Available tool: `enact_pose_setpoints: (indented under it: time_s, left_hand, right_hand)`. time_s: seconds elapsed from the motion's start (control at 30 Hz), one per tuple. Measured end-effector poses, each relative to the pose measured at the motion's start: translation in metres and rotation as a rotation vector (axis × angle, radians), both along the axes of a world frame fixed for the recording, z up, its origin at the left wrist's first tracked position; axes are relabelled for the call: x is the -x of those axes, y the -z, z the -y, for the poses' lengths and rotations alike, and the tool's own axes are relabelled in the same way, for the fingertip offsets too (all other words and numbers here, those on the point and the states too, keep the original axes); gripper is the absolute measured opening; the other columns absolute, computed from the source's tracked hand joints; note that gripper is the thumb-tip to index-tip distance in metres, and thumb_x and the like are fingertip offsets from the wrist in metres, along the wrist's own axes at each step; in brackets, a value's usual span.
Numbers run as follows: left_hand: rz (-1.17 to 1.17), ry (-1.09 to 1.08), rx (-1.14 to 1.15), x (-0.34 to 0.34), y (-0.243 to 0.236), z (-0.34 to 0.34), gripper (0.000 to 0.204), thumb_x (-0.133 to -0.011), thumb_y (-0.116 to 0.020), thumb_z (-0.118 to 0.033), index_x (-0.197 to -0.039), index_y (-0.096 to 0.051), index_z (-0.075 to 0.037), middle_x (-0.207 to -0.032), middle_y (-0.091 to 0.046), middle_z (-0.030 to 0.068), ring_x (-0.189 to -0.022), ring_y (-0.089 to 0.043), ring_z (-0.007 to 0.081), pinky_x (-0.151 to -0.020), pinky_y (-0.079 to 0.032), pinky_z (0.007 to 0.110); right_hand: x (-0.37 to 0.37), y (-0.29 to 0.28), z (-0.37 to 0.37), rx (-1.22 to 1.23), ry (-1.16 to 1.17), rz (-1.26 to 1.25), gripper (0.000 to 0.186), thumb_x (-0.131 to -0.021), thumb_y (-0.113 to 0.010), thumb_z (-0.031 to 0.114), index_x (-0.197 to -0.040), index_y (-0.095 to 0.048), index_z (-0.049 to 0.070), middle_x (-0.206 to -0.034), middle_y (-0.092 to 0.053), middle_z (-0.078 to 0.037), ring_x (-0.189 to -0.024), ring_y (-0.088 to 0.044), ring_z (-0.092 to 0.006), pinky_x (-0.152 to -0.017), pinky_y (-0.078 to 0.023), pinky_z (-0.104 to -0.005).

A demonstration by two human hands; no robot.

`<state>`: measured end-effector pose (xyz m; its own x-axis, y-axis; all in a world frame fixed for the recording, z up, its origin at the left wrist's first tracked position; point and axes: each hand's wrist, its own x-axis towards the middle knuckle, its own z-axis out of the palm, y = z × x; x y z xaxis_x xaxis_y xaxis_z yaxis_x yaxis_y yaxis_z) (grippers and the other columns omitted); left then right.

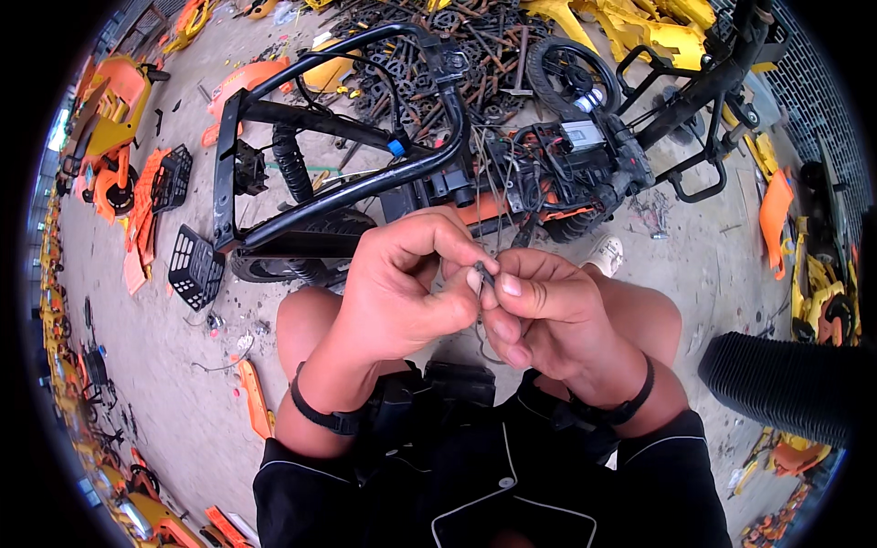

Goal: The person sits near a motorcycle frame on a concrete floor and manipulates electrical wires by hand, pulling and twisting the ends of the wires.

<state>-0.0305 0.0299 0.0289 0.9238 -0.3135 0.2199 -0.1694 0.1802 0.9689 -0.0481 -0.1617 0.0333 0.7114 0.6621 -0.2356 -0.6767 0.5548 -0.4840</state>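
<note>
My left hand (406, 283) and my right hand (557, 306) meet at the middle of the head view, both closed in a pinch. Between their fingertips is a small dark piece (486, 273), perhaps a cable end; its exact kind is too small to tell. Thin grey cables (493, 196) run from the vehicle down toward my fingers, and a loop of cable (484, 347) hangs below them. Just beyond my hands lies a stripped two-wheeler with a black tube frame (352, 196). Its exposed wiring (539, 173) surrounds a silver box (582, 135).
A ribbed black hose (776, 388) juts in at the right. Black plastic baskets (195, 265) and orange panels (254, 397) lie on the left floor. Far back are a heap of rusty metal parts (457, 64), yellow panels (649, 36) and a loose wheel (568, 78).
</note>
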Motion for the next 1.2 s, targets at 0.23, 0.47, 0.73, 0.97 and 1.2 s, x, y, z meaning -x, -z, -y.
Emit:
enact_pose_setpoints:
  time_s: [0.23,0.47,0.73,0.97,1.2]
  left_hand:
    - [0.058,0.041,0.070,0.000,0.002,-0.007,0.013,-0.077,-0.063,0.009,-0.082,-0.067,-0.002,-0.081,-0.063,0.0040,-0.075,-0.056,0.0122,-0.077,-0.045,0.029]
    - [0.008,0.116,0.198,0.002,0.002,-0.010,0.003,-0.078,-0.067,-0.002,-0.081,-0.068,-0.003,-0.077,-0.060,0.0035,-0.073,-0.052,0.0148,-0.066,-0.042,0.028]
    - [0.085,0.148,0.220,0.003,0.004,-0.017,0.007,-0.080,-0.071,-0.010,-0.079,-0.068,-0.004,-0.075,-0.059,0.0027,-0.071,-0.051,0.0158,-0.064,-0.041,0.029]
    - [0.120,0.086,0.023,0.001,0.001,-0.039,0.011,-0.080,-0.066,0.008,-0.088,-0.067,-0.001,-0.087,-0.063,0.0024,-0.079,-0.057,0.0092,-0.073,-0.045,0.025]
    - [-0.013,-0.093,0.009,0.011,0.005,-0.034,0.010,-0.083,-0.071,0.005,-0.091,-0.066,0.001,-0.086,-0.061,0.0013,-0.076,-0.053,0.0070,-0.070,-0.044,0.023]
  right_hand:
    - [0.002,0.008,-0.010,-0.175,-0.084,-0.035,0.020,-0.101,-0.057,0.019,-0.098,-0.062,0.000,-0.070,-0.061,-0.009,-0.050,-0.056,-0.0185,-0.046,-0.044,-0.0280]
    - [0.006,0.021,-0.023,-0.412,-0.166,-0.041,0.022,-0.102,-0.056,0.022,-0.100,-0.060,0.000,-0.069,-0.059,-0.008,-0.046,-0.054,-0.0173,-0.042,-0.042,-0.0278]
    - [0.012,0.033,-0.040,-0.666,-0.270,-0.093,0.022,-0.103,-0.054,0.022,-0.099,-0.059,0.001,-0.069,-0.058,-0.007,-0.042,-0.052,-0.0156,-0.039,-0.042,-0.0278]
    - [0.002,0.032,-0.041,-0.374,-0.144,0.014,0.021,-0.104,-0.054,0.021,-0.101,-0.059,0.002,-0.076,-0.059,-0.007,-0.053,-0.057,-0.0153,-0.048,-0.046,-0.0265]
    - [-0.005,0.018,-0.033,-0.018,-0.017,0.177,0.022,-0.103,-0.057,0.022,-0.101,-0.061,0.001,-0.078,-0.062,-0.008,-0.057,-0.058,-0.0169,-0.050,-0.047,-0.0267]
